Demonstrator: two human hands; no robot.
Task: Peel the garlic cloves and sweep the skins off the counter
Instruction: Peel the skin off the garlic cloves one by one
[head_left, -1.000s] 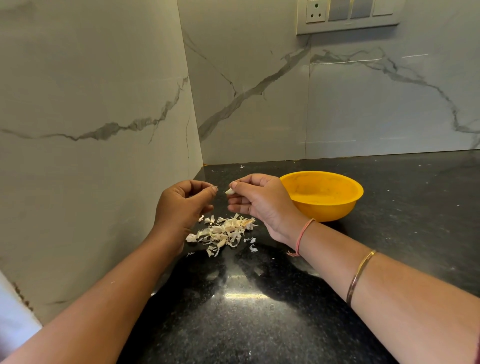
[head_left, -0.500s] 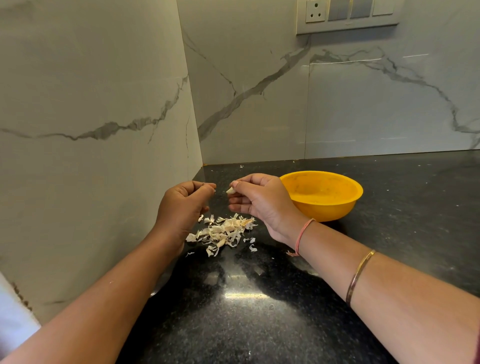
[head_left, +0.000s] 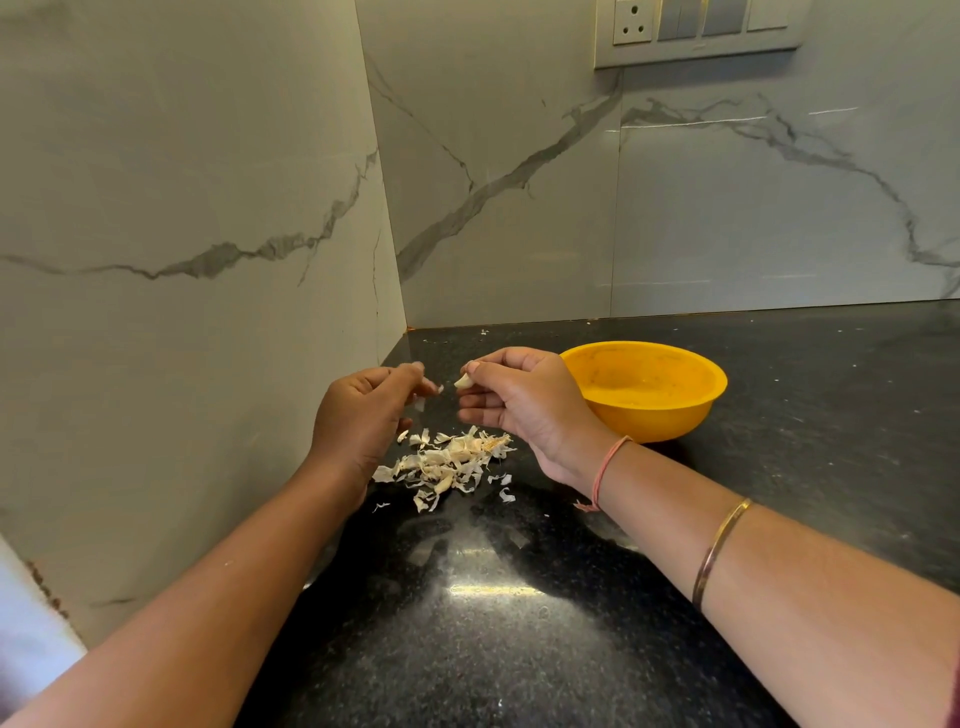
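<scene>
My right hand (head_left: 524, 410) pinches a small pale garlic clove (head_left: 464, 382) between thumb and forefinger, above the black counter (head_left: 519, 623). My left hand (head_left: 363, 415) is a little to its left, apart from the clove, fingers curled and blurred. A tiny white scrap of skin (head_left: 440, 388) shows at its fingertips. Another thin scrap (head_left: 420, 404) hangs in the air just under them. Below both hands a heap of garlic skins (head_left: 449, 462) lies on the counter near the wall corner.
A yellow bowl (head_left: 691, 415) stands on the counter right behind my right hand. Marble walls close in at the left and back. A switch panel (head_left: 701, 26) sits high on the back wall. Loose skin bits (head_left: 506, 494) lie by the heap.
My left hand has pulled away from the clove to the left and its fingers have loosened; a scrap of skin has come off. The right hand has barely moved.
</scene>
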